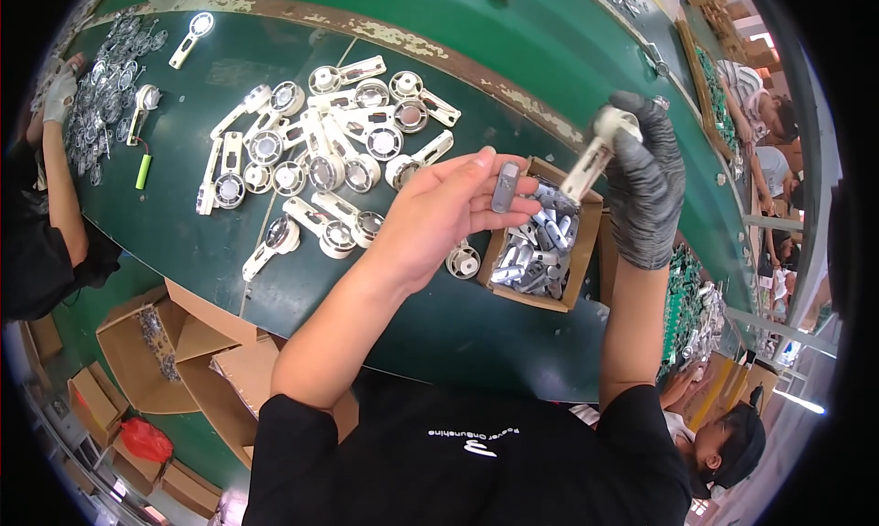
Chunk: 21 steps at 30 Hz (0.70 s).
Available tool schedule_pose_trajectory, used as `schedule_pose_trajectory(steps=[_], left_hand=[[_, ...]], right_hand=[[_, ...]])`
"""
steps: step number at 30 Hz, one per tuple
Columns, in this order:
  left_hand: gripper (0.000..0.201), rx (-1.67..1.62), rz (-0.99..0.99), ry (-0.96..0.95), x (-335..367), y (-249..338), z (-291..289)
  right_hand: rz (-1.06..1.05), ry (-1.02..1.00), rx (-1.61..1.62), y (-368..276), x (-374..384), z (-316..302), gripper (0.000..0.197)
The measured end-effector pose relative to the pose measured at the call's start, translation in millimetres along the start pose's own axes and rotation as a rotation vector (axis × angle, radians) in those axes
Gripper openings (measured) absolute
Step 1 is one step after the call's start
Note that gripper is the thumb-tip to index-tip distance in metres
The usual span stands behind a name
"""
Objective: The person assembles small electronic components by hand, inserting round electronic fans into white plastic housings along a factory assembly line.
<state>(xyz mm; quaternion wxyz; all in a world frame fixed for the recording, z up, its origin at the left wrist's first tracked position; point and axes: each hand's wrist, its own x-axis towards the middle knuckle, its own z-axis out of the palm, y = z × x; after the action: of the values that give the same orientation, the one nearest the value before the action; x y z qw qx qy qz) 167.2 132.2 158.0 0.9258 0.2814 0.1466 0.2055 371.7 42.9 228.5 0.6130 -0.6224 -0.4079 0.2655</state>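
Observation:
My bare left hand [428, 216] is turned palm up, a small grey oval cover with a few openings [504, 188] resting across its fingers. To the right, my grey-gloved right hand [646, 183] grips a white handheld fan body [589, 166] by its round head, the handle slanting down to the left. Below the two hands stands an open cardboard box [589, 254] full of similar grey covers [540, 256]. On the green table [302, 320], left of my left hand, lie many white fan bodies [325, 171] in a loose heap.
At the far left a co-worker's gloved hand [62, 96] is beside a pile of clear plastic parts [114, 77]. A green battery cell [143, 171] hangs wired to a fan. Green circuit boards [679, 297] lie on the right, and cardboard boxes [137, 343] stand below the table's left edge.

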Motion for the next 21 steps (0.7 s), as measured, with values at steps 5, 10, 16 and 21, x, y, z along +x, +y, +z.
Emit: schedule_pose_trajectory(steps=[5, 10, 16, 21], left_hand=[[0.036, 0.091, 0.019, 0.037, 1, -5, 2], [0.031, 0.115, 0.022, 0.088, 1, -9, 2], [0.030, 0.286, 0.102, 0.079, -1, -11, 6], [0.030, 0.282, 0.095, 0.100, -2, -13, 7]], right_hand=[[0.093, -0.133, 0.196, 3, -19, 1, 0.027], [-0.064, -0.228, -0.520, 2, -41, 23, 0.024], [-0.275, -0.266, -0.924, 2, -40, 38, 0.021], [-0.422, -0.320, -1.004, 16, -44, 39, 0.020]])
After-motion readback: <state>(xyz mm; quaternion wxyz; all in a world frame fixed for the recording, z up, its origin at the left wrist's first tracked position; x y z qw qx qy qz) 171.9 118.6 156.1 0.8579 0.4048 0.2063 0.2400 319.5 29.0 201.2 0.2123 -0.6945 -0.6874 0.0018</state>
